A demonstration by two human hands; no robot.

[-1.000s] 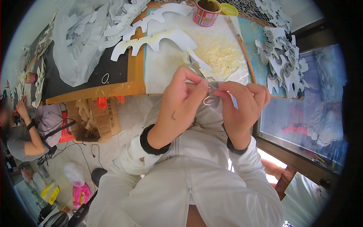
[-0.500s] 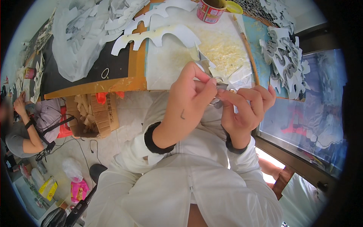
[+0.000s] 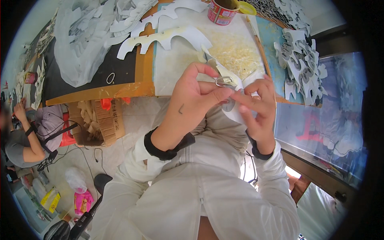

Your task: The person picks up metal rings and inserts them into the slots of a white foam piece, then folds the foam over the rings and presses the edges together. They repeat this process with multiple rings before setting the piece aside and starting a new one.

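Observation:
Just over the table's near edge, both hands work on a white cut leather-like piece (image 3: 235, 78) with a pale yellowish, glue-like coating. My left hand (image 3: 192, 96) pinches it between thumb and fingers, beside an oval metal ring (image 3: 225, 81). A second grey metal part (image 3: 228, 106) shows below the fingertips, partly covered. My right hand (image 3: 261, 108) is closed at the same piece, its thumb and forefinger meeting the left thumb. The fingers hide how piece and ring join.
A red tub (image 3: 221, 14) and a long-handled brush (image 3: 260, 44) lie beyond my hands on the glue-smeared sheet (image 3: 176, 68). White scalloped strips (image 3: 172, 38) rest leftward; stacked pieces with rings (image 3: 302, 64) stand at right. Another person (image 3: 28, 148) sits far left.
Both hands have shifted: the left slightly left, the right turned more upright. More of the white piece now shows between them, and the oval ring is plainer.

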